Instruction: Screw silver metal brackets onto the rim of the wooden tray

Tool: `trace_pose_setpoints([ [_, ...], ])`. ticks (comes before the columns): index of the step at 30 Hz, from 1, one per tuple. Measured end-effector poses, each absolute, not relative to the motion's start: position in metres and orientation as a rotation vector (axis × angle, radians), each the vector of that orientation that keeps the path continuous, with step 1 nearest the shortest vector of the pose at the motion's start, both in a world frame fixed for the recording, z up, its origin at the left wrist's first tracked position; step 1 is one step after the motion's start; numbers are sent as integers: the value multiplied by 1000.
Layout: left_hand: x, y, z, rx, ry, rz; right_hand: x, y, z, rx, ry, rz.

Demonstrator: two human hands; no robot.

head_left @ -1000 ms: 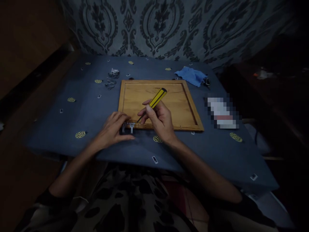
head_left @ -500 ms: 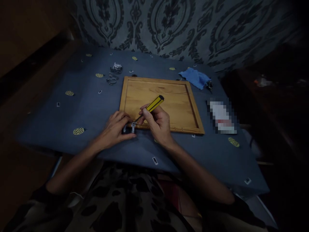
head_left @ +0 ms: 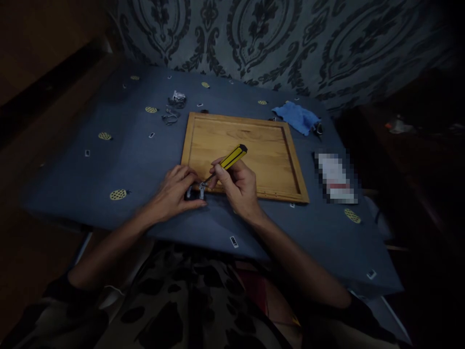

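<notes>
A framed wooden panel, likely a cabinet door, lies flat on the cloth-covered table. At its near left edge sits a small metal hinge. My left hand steadies the hinge, its fingers over the panel's edge and its thumb stretched below. In my right hand is a screwdriver with a yellow and black handle. It slants down to the left, and its tip meets the hinge. The exact contact with a screw is too small to make out.
More metal hardware pieces lie beyond the panel's far left corner. A blue cloth is at the back right, with a dark object beside it. A blurred-out package lies right of the panel. A patterned wall stands behind the table.
The view has shifted slightly. Both hands, the screwdriver and the hinge keep nearly the same positions against the panel.
</notes>
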State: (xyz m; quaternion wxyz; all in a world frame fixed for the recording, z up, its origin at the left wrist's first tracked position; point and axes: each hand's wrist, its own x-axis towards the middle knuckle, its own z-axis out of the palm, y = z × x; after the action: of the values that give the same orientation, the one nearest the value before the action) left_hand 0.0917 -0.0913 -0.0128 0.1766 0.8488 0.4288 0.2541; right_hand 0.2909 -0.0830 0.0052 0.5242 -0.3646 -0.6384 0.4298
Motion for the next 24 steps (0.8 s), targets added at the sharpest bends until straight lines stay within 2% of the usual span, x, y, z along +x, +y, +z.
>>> trace_pose_setpoints([
  [14, 92, -91, -12, 2384, 1234, 671, 286, -75, 11, -889, -1550, 1093],
  [20, 92, -90, -13, 2393, 1241, 665, 293, -68, 23, -986, -1783, 838],
  [24, 93, -90, -11, 2380, 1243, 660, 290, -68, 35, -834, -1703, 916],
])
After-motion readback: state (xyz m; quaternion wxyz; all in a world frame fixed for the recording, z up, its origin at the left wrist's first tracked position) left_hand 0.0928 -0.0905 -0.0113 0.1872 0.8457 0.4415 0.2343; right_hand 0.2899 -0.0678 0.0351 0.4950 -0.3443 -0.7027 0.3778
